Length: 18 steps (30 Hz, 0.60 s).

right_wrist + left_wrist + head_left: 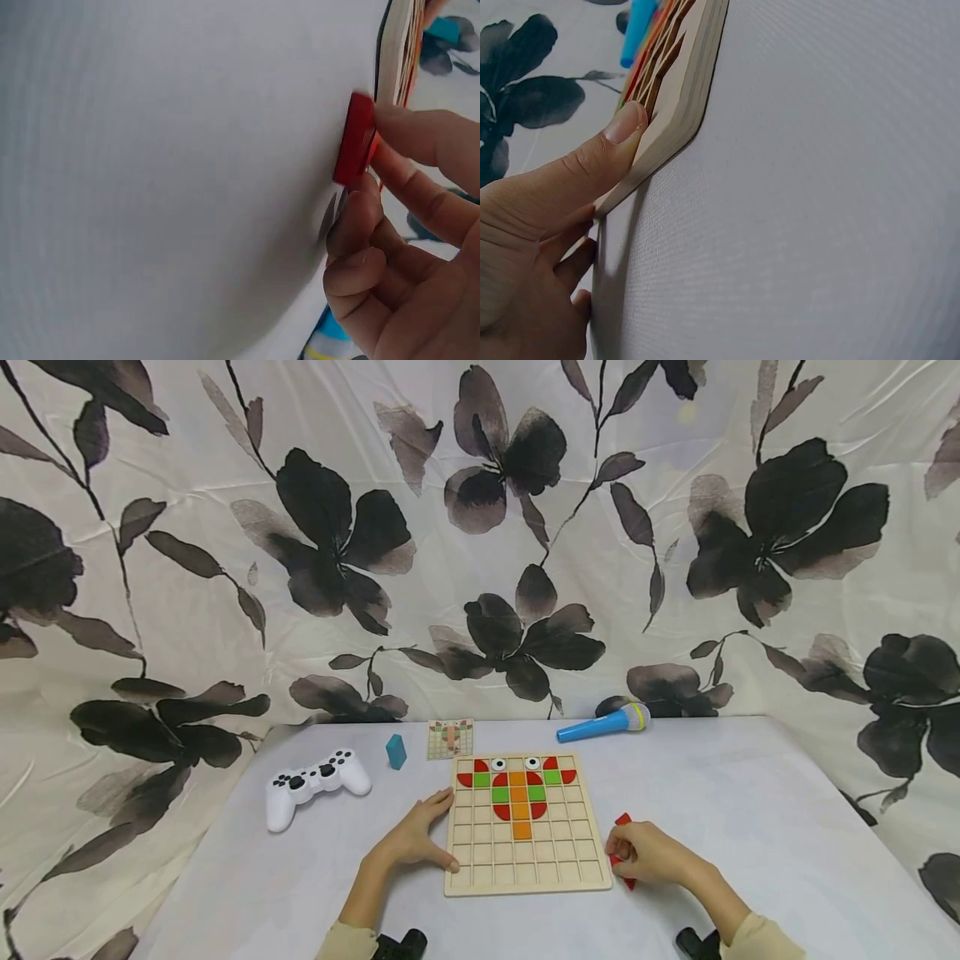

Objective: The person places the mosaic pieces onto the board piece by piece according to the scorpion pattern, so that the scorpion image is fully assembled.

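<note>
A wooden grid board (551, 870) lies flat on the table, its upper half partly filled with red rounded pieces, green squares, a column of orange squares (519, 793) and two eye pieces. Along its left side rests my left hand (415, 833), spread wide; the thumb (622, 127) lies on the rim near the front corner and the other fingers touch the edge. Just beyond the right edge, my right hand (651, 852) pinches a red piece (354, 139) between thumb and fingers. More red (628, 883) shows below that hand; its fingers hide how many pieces there are.
A small pattern card (451, 739) lies behind the board's back left corner. Left of it are a teal block (396, 752) and a white game controller (318, 787). A blue toy microphone (600, 724) lies at the back. Floral cloth (495, 527) hangs behind the table.
</note>
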Motion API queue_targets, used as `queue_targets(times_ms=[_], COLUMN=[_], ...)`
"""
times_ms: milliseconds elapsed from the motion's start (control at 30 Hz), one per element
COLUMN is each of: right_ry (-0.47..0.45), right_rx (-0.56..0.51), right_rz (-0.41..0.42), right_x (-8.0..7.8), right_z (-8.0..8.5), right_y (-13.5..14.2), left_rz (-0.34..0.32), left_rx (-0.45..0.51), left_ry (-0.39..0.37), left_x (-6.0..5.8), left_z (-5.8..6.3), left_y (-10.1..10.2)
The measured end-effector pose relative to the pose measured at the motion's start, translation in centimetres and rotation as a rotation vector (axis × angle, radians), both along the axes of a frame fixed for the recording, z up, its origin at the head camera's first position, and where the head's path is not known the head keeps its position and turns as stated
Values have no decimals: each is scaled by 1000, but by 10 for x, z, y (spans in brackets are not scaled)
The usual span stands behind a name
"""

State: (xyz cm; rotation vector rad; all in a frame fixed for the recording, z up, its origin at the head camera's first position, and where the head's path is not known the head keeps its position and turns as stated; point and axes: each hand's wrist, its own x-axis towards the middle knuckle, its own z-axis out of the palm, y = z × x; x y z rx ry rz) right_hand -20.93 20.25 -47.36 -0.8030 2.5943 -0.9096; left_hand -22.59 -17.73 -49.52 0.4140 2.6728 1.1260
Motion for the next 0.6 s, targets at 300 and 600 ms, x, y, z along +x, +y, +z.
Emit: queue_targets(times_ms=[300, 600], right_ry=[-52, -49], right_rx=[-49, -79], right_rz=[-72, -88], right_x=[-14, -22], right_z=[-4, -4], right_y=[17, 26], left_rz=[-10, -12], left_rx=[6, 7], left_ry=[4, 1], left_x=[1, 0], left_z=[-1, -1], left_y=[-1, -1])
